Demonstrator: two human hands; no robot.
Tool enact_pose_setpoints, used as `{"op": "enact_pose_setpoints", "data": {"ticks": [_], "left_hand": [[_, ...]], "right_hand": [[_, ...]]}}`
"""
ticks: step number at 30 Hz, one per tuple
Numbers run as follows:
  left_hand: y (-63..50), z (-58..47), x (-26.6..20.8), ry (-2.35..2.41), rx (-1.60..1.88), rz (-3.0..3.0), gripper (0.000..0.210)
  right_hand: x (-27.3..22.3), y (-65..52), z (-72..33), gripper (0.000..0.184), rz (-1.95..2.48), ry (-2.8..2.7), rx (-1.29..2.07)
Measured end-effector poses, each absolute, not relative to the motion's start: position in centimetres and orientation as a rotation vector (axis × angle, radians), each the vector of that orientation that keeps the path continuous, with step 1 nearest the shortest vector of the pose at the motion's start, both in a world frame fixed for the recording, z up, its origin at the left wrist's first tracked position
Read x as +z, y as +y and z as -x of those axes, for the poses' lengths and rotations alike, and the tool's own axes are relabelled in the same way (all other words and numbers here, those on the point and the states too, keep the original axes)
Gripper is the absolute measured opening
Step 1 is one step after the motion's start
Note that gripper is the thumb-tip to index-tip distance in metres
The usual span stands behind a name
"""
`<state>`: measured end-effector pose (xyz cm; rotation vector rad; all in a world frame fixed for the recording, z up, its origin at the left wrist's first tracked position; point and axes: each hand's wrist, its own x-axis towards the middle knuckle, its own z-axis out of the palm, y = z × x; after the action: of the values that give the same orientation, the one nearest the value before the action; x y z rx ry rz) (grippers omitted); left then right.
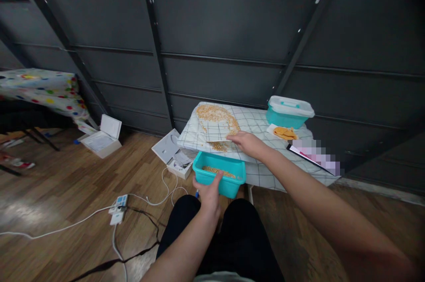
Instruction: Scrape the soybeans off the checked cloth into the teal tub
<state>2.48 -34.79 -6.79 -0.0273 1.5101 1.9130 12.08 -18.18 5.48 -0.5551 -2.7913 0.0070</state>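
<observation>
My left hand [209, 189] is closed on the near wall of a teal plastic bin [234, 188], thumb over the rim. Yellow corn kernels [217, 171] cover part of the bin's floor. The bin is just in front of the table edge, over my lap. My right hand [245, 142] pinches the right end of a thin white card [219, 141], seen nearly edge-on low over the tabletop. Many more kernels [215, 113] lie spread in a curved band on the checked cloth [252, 118], with a small heap [219, 147] between the card and the bin.
A lidded teal box [288, 111] stands at the table's back right. Near it lie a folded orange cloth [285, 133] and a dark-edged tablet-like item [312, 158], partly blurred. Open white boxes [104, 138], cables and a power strip [118, 209] are on the floor at left.
</observation>
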Motion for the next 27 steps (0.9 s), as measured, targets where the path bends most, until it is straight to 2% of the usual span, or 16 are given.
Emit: {"op": "enact_pose_setpoints", "data": {"ticks": [10, 21, 27], "left_hand": [[-34.9, -2.4, -5.6, 1.476, 1.9, 0.081, 0.109], [-35.0, -2.6, -5.5, 1.489, 1.885, 0.078, 0.111], [-35.0, -2.5, -5.7, 1.473, 1.89, 0.049, 0.102]], "right_hand": [[4.9, -17.4, -14.0, 0.039, 0.57, -2.775, 0.063], [6.0, -18.8, -15.2, 0.044, 0.505, -2.763, 0.098], [6.5, -18.5, -14.0, 0.044, 0.532, -2.676, 0.022]]}}
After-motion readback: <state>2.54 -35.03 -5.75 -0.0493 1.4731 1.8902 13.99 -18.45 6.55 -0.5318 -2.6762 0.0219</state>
